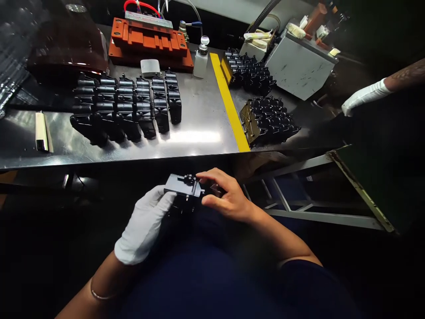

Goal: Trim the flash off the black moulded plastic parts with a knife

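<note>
While a black part (183, 186) is held by the gloved left hand (144, 225) and bare right hand (226, 195), similar parts (126, 106) are ranked on the bench (199, 110) at 12 o'clock.

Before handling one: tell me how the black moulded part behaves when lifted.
The black moulded part seems rigid: its plate stays flat under the bare right hand. Likely light, held between fingers and gloved left hand. Its smooth face may slip.

The left hand (142, 226) wears a white fabric glove (141, 232), a thin silver bangle (101, 296) circles that wrist, the right hand (229, 195) is bare, and a navy sleeve (302, 270) shows toward five o'clock.
</note>
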{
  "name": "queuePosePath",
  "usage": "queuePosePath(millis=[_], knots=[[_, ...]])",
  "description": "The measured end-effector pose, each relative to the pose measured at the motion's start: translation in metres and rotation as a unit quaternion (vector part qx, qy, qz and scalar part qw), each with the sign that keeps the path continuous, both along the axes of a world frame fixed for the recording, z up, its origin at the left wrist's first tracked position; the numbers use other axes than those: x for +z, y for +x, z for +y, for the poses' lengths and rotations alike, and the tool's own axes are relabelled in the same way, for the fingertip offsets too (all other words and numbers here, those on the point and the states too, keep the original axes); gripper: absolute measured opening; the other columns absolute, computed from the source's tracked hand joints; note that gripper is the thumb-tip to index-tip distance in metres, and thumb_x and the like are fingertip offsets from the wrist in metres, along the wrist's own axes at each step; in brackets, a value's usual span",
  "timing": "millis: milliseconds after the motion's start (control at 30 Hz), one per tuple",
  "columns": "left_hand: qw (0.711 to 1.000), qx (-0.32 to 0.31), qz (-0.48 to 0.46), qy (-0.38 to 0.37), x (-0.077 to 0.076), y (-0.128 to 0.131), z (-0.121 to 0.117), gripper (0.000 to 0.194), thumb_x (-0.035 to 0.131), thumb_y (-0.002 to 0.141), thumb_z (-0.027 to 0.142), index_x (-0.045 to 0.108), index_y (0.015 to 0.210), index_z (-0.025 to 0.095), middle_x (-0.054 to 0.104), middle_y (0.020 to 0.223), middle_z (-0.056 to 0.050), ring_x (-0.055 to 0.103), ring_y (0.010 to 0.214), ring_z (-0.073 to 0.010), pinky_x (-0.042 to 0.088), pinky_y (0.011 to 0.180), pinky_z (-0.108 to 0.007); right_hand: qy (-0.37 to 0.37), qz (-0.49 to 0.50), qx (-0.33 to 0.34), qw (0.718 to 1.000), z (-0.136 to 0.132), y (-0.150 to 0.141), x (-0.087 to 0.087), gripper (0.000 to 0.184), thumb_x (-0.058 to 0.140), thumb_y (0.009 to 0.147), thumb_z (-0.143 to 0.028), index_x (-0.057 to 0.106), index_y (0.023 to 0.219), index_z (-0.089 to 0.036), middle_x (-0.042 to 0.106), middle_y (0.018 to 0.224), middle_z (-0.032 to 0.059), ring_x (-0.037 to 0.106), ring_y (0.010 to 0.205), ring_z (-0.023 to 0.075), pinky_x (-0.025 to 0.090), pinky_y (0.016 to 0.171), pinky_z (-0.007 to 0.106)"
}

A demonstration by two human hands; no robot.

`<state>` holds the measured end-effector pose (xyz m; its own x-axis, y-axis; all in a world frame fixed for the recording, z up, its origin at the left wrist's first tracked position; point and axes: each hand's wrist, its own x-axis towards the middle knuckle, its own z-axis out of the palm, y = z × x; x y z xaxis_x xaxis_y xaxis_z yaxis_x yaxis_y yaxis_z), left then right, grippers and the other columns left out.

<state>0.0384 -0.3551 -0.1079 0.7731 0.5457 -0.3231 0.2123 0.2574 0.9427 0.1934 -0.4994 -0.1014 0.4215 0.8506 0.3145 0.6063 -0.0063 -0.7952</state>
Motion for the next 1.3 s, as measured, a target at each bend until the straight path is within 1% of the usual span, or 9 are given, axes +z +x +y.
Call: queuePosePath(millis=[100, 167, 267, 367, 467, 567, 700, 900, 1300], knots=[[0.997, 0.033, -0.001, -0.069, -0.004, 0.001, 0.005, 0.038, 0.068, 0.076, 0.054, 0.071, 0.093, 0.021, 0.073, 0.088, -0.003, 0.066, 0.079, -0.019, 0.053, 0.073, -0.026, -0.043, 0.083, -0.045, 0.995, -0.002, 0.002, 0.001, 0.035, 0.038, 0.1, -0.041, 0.062, 0.102, -0.015, 0.062, 0.088, 0.0056, 0.06, 0.073, 0.0115, 0.052, 0.065, 0.024], [0.997, 0.007, 0.013, -0.074, -0.004, 0.0, 0.008, 0.043, 0.07, 0.071, 0.058, 0.072, 0.088, 0.019, 0.073, 0.082, -0.004, 0.065, 0.072, -0.0185, 0.053, 0.067, -0.026, -0.064, 0.107, -0.015, 0.992, -0.004, 0.002, 0.0, 0.034, 0.037, 0.101, -0.036, 0.063, 0.098, -0.014, 0.06, 0.08, 0.0026, 0.056, 0.06, 0.0081, 0.048, 0.057, 0.021], [0.998, -0.058, 0.023, -0.033, -0.002, -0.001, 0.008, 0.045, 0.07, 0.068, 0.061, 0.075, 0.078, 0.018, 0.073, 0.078, -0.006, 0.064, 0.069, -0.0184, 0.052, 0.064, -0.025, -0.094, 0.054, 0.041, 0.993, -0.006, 0.0, 0.0, 0.034, 0.039, 0.1, -0.034, 0.065, 0.107, -0.013, 0.06, 0.075, 0.0019, 0.055, 0.063, 0.0095, 0.047, 0.061, 0.023], [0.996, -0.08, 0.022, 0.015, 0.0, -0.001, 0.007, 0.044, 0.069, 0.069, 0.062, 0.075, 0.074, 0.019, 0.073, 0.076, -0.006, 0.065, 0.071, -0.0189, 0.052, 0.066, -0.025, -0.112, 0.02, 0.083, 0.99, -0.01, -0.002, 0.003, 0.037, 0.04, 0.1, -0.034, 0.065, 0.116, -0.012, 0.058, 0.073, 0.0026, 0.055, 0.071, 0.0118, 0.046, 0.066, 0.025], [0.996, -0.085, 0.028, 0.026, 0.002, 0.001, 0.006, 0.042, 0.069, 0.07, 0.061, 0.075, 0.073, 0.02, 0.074, 0.075, -0.006, 0.066, 0.07, -0.0191, 0.052, 0.067, -0.025, -0.104, 0.046, 0.109, 0.988, -0.014, -0.005, 0.005, 0.035, 0.046, 0.098, -0.033, 0.066, 0.119, -0.014, 0.059, 0.07, 0.0019, 0.053, 0.069, 0.0116, 0.044, 0.064, 0.024], [0.995, -0.09, 0.028, 0.03, 0.002, 0.002, 0.006, 0.039, 0.069, 0.071, 0.058, 0.075, 0.072, 0.019, 0.074, 0.074, -0.006, 0.066, 0.069, -0.0195, 0.052, 0.067, -0.025, -0.097, 0.056, 0.108, 0.988, -0.018, -0.007, 0.005, 0.032, 0.05, 0.096, -0.031, 0.066, 0.119, -0.016, 0.06, 0.069, 0.0016, 0.052, 0.067, 0.0114, 0.043, 0.064, 0.024], [0.993, -0.106, 0.022, 0.041, 0.002, 0.003, 0.005, 0.036, 0.068, 0.073, 0.055, 0.075, 0.071, 0.02, 0.074, 0.073, -0.005, 0.066, 0.068, -0.0193, 0.051, 0.065, -0.025, -0.093, 0.067, 0.114, 0.987, -0.02, -0.008, 0.005, 0.032, 0.052, 0.095, -0.03, 0.066, 0.119, -0.014, 0.063, 0.07, 0.0026, 0.053, 0.065, 0.011, 0.044, 0.064, 0.024], [0.993, -0.104, 0.013, 0.054, 0.001, 0.002, 0.003, 0.033, 0.068, 0.075, 0.052, 0.075, 0.07, 0.02, 0.074, 0.073, -0.006, 0.066, 0.068, -0.0195, 0.052, 0.066, -0.026, -0.09, 0.079, 0.114, 0.986, -0.022, -0.01, 0.004, 0.032, 0.054, 0.094, -0.032, 0.066, 0.12, -0.017, 0.069, 0.076, 0.0046, 0.054, 0.065, 0.0113, 0.045, 0.064, 0.025], [0.993, -0.11, 0.014, 0.044, 0.003, 0.003, 0.002, 0.031, 0.068, 0.075, 0.05, 0.074, 0.069, 0.02, 0.073, 0.072, -0.006, 0.065, 0.067, -0.0196, 0.051, 0.065, -0.026, -0.072, 0.088, 0.099, 0.989, -0.021, -0.011, -0.002, 0.027, 0.057, 0.093, -0.029, 0.069, 0.114, -0.017, 0.071, 0.076, 0.0051, 0.054, 0.062, 0.0107, 0.044, 0.06, 0.024]])
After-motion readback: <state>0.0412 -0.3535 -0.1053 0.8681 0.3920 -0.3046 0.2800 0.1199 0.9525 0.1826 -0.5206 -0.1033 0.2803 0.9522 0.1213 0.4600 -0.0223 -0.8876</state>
